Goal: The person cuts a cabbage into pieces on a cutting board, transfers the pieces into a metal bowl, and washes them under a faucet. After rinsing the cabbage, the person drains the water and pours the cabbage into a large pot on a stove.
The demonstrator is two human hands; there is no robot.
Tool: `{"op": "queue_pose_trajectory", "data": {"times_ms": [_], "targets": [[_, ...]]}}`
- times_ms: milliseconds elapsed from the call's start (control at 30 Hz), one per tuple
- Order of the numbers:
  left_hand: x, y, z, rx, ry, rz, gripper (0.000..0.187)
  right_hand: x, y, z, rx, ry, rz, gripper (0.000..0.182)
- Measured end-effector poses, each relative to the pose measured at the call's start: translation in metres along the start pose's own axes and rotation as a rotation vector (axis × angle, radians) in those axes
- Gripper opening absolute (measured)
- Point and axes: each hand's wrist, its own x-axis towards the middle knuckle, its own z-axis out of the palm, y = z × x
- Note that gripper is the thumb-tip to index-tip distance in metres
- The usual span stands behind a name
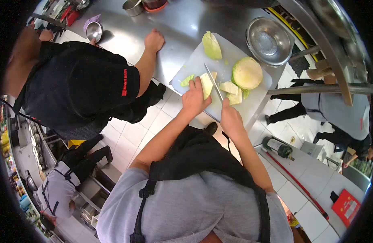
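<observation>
My left hand [194, 98] presses a cabbage wedge [206, 86] against the white cutting board [257, 99]. In my right hand [231, 117] is a kitchen knife [214, 82], its blade lying along the right side of that wedge. Cut cabbage pieces [234, 97] rest just right of the blade. A large cut cabbage [247, 73] sits with its pale face up on the board's right part. Near the far edge lies another cabbage wedge [212, 45]. A small green leaf piece [187, 80] is left of my left hand.
A steel bowl [269, 41] stands beyond the board at right, near a metal rail [316, 90]. On my left a co-worker in black [81, 85] leans at the steel table [178, 24], one fist on it and a small bowl [94, 31] at the other hand. Other people stand farther off.
</observation>
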Motion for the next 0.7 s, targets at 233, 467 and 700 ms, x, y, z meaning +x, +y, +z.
{"op": "queue_pose_trajectory", "data": {"times_ms": [233, 467, 700], "targets": [[0.023, -0.005, 0.004, 0.056, 0.021, 0.052, 0.094, 0.03, 0.004, 0.002, -0.013, 0.062, -0.028, 0.03], [0.023, -0.005, 0.002, -0.001, 0.037, 0.04, 0.088, 0.087, 0.025, 0.047, 0.041, 0.206, -0.124, 0.021], [0.053, -0.027, 0.01, -0.413, -0.002, -0.022, 0.075, 0.055, 0.044, 0.004, 0.163, 0.14, -0.116, 0.021]]}}
